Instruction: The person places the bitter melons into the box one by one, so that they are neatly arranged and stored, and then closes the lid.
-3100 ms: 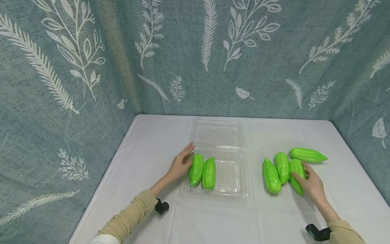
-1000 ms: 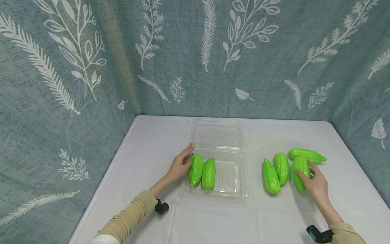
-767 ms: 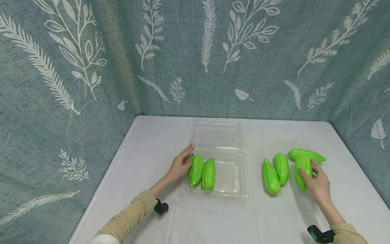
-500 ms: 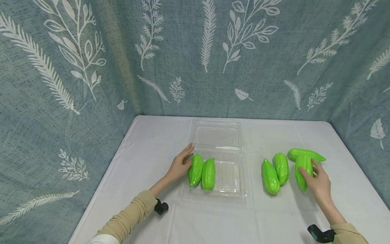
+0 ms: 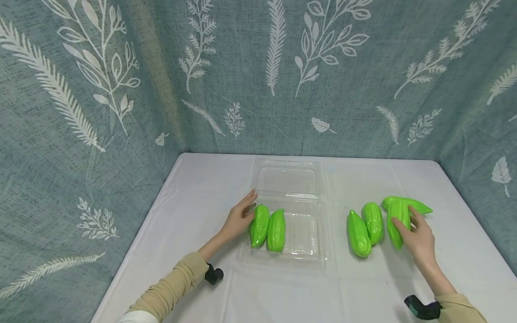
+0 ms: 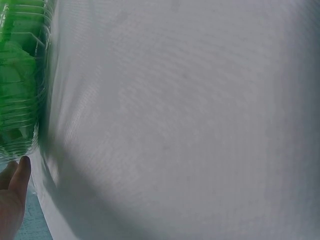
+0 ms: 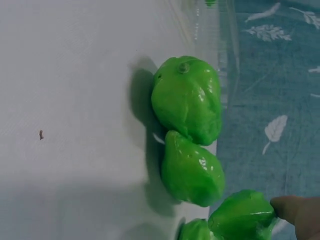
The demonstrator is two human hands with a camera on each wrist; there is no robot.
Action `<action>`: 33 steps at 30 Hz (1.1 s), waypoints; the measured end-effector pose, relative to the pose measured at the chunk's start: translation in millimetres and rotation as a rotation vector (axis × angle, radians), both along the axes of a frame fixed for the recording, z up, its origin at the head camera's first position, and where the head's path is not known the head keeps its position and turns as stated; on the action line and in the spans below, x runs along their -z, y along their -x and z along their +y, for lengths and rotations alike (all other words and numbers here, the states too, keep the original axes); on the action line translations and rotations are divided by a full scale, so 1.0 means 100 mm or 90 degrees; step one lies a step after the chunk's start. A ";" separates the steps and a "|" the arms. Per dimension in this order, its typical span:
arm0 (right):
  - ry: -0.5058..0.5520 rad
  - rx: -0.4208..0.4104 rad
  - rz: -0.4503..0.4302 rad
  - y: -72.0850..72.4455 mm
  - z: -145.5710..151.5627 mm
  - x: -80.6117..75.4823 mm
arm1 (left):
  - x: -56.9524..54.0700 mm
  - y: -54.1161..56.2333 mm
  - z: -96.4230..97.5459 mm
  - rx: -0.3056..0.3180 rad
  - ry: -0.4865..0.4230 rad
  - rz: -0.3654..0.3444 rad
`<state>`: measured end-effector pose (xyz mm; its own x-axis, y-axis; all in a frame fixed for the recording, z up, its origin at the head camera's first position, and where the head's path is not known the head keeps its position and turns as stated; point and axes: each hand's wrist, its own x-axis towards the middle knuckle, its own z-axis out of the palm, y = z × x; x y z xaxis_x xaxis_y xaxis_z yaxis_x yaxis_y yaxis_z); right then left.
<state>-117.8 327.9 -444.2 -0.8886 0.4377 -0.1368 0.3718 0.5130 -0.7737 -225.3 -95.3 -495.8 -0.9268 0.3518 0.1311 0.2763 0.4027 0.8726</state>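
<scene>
My right hand holds a glossy green ridged gourd, thumb on its near side. It is raised off the table and overlaps another gourd lying crosswise behind it. In the right wrist view the held gourd shows at the bottom by a fingertip. Two more gourds lie side by side to its left, a nearer one and a farther one. My left hand rests with extended fingers against the left wall of a clear plastic clamshell box. Two gourds lie in its left half.
The box's lid lies folded back toward the far edge. A white cloth covers the table. A leaf-patterned blue-green curtain stands behind and at both sides. Black wrist cameras sit on the forearms.
My right hand has lifted the gourd from beside the other two, swung it to the right, and lately shifted it slightly back left and away. The left hand has stayed at the box.
</scene>
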 end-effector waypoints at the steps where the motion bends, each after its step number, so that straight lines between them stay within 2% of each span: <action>1: 0.004 0.000 0.000 0.00 -0.01 -0.01 | 0.00 0.00 0.00 -0.001 0.000 0.001; 11: 0.054 -0.012 0.030 0.02 -0.11 -0.09 | -0.01 0.00 0.01 -0.004 0.001 -0.003; 21: 0.076 -0.036 0.050 0.07 -0.22 -0.13 | -0.03 0.00 0.01 -0.001 -0.009 -0.011; 30: 0.081 -0.070 0.061 0.09 -0.35 -0.16 | -0.01 0.00 0.05 -0.016 -0.015 -0.005; 33: 0.078 -0.081 0.066 0.09 -0.39 -0.16 | -0.02 -0.01 0.06 -0.022 0.004 0.000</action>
<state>-127.2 288.6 -428.1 -0.9480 0.3061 -0.0876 0.2252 0.4501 -0.8641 -224.2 -89.8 -494.1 -0.9386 0.3197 0.1295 0.2623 0.4177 0.8699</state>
